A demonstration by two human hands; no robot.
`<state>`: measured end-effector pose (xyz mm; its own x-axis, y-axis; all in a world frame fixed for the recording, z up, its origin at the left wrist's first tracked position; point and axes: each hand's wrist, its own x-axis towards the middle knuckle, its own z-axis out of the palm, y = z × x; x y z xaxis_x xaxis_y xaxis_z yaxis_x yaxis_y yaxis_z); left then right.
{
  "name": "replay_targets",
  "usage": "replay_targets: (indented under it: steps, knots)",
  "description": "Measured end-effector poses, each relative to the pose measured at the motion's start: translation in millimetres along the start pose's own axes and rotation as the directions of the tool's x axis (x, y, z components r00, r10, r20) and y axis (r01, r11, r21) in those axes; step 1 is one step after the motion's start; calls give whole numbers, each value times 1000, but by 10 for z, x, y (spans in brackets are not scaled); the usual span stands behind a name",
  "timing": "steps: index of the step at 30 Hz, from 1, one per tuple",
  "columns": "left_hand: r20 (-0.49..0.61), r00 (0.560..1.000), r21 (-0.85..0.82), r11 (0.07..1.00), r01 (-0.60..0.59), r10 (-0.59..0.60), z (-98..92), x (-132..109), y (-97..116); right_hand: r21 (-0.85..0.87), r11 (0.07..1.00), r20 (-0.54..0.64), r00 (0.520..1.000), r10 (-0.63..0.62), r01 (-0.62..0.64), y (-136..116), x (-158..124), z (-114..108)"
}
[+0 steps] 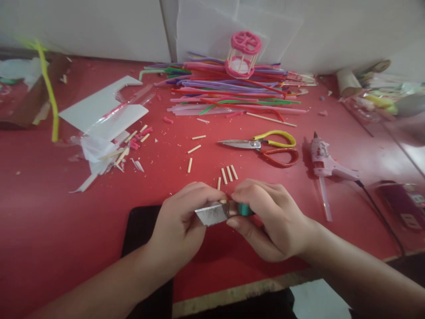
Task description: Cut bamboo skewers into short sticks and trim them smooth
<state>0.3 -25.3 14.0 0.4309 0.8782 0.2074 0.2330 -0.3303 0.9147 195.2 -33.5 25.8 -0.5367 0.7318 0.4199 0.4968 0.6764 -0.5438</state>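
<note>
My right hand [270,217] is closed round the green handle [245,209] of a small knife with a broad, slanted metal blade [212,214]. The blade points left, across the fingers of my left hand [186,217]. My left hand is curled closed, pinching a small wooden stick [223,201] whose end shows just above the blade; most of it is hidden. Just beyond my hands stand out several short cut sticks [229,173] on the red table [159,173]. A few more cut pieces [194,149] lie farther left.
Scissors [241,144] with yellow and red handles lie beyond my hands. At right rests a pink glue gun [323,159] with its cable. Colourful pipe cleaners [229,91] and a pink round cage-like model [245,42] occupy the back. White board scraps [89,106] lie left; a black flat object [141,226] is under my left arm.
</note>
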Motion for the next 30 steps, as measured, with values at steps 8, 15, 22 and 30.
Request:
replay_targets:
  steps: [8, 15, 22, 30]
  knots:
    - [7, 989, 99, 984, -147, 147, -35, -7, 41, -5, 999, -7, 999, -50, 50, -22, 4, -18]
    - [-3, 989, 122, 982, -144, 145, -41, 8, 60, 37, 998, -32, 999, -39, 41, -6, 12, -15]
    - [-47, 993, 110, 988, -105, 111, -39, 13, 57, 62, 998, 0, 1000, -1, 1, 4, 26, -11]
    - [-75, 985, 64, 987, -148, 152, -11, -38, 46, -154, 948, -278, 933, 229, -279, 247, -2, -244]
